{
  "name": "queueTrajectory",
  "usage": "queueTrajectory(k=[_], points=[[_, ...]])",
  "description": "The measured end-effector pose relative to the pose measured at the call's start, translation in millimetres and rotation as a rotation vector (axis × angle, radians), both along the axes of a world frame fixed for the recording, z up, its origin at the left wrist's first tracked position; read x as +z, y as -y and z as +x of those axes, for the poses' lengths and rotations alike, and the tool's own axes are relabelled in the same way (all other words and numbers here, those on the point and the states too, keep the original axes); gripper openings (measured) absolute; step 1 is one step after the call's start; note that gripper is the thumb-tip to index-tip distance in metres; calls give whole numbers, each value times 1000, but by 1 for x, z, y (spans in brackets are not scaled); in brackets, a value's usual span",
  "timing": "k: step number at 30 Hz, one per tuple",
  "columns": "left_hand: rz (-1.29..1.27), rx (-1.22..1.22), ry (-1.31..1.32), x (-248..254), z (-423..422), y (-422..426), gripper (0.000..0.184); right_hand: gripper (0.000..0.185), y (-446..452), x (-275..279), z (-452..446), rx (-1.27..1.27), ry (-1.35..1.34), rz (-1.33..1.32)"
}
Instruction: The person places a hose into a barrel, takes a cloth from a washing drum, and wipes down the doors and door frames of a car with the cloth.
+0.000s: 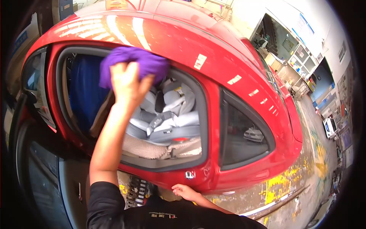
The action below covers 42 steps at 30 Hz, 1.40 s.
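My left hand point(129, 82) presses a bunched purple cloth point(133, 63) against the upper edge of the open rear door frame of a red car point(179, 42). Its fingers are closed on the cloth, and that arm reaches up across the doorway. Low by the car's side, below the door latch point(190, 175), my right hand point(185, 192) is held with loose, parted fingers and nothing in it. Through the doorway a grey child seat point(167, 114) rests on a beige woven seat cover point(146, 147). A blue seat back point(85, 87) shows further left.
The opened rear door point(42, 175) stands at my left. A dark rear quarter window point(244, 133) lies right of the doorway. The floor point(282, 183) has yellow paint patches. Shelves point(303, 63) and a white wall stand at the back right.
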<state>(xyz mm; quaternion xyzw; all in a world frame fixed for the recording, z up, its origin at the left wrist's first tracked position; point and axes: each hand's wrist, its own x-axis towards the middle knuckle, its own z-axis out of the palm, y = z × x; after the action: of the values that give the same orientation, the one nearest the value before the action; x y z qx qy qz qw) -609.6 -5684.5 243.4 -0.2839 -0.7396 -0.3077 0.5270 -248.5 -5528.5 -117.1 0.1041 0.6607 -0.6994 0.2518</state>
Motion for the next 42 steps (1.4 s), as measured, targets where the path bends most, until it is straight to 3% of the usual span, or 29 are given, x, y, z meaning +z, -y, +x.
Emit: queueTrajectory(k=[4, 6, 8, 11, 13, 16, 20, 24, 26, 30, 31, 32, 33, 36, 38, 42], points=[[-93, -225, 24, -7, 87, -105, 36, 29, -30, 15, 47, 11, 13, 61], [0, -217, 301, -16, 108, -117, 36, 30, -44, 26, 81, -75, 24, 63], [108, -383, 248, -44, 122, -128, 36, 28, -62, 12, 119, -131, 78, 19], [45, -383, 439, -122, 190, -143, 27, 29, -88, 4, 174, -97, 101, 29], [9, -365, 609, -206, 244, -159, 36, 29, -97, 3, 203, -93, 149, 31], [178, -542, 1021, -317, 328, -172, 46, 30, -112, -10, 232, -53, 231, 46], [-100, -438, 1006, -382, 369, -142, 49, 29, -115, -19, 238, -29, 287, 101], [-250, -300, 1112, -410, 389, -89, 38, 27, -107, -7, 225, 43, 183, 136], [-304, -285, 1090, -388, 384, -72, 35, 27, -105, -1, 219, 62, 181, 154], [165, -363, 851, -309, 341, -130, 41, 28, -103, -1, 220, 49, 227, 240], [351, -434, 900, -289, 328, -159, 44, 29, -104, -4, 223, 61, 215, 259], [543, -505, 945, -280, 322, -177, 46, 29, -103, -5, 226, 68, 229, 267], [563, -500, 957, -296, 322, -180, 46, 29, -101, -4, 230, 60, 245, 271], [460, -469, 889, -364, 323, -176, 49, 30, -102, -4, 243, 45, 329, 277], [201, -462, 1056, -396, 333, -144, 45, 30, -107, -11, 256, 84, 389, 229], [71, -371, 1034, -387, 338, -129, 39, 30, -98, -7, 256, 100, 382, 213]])
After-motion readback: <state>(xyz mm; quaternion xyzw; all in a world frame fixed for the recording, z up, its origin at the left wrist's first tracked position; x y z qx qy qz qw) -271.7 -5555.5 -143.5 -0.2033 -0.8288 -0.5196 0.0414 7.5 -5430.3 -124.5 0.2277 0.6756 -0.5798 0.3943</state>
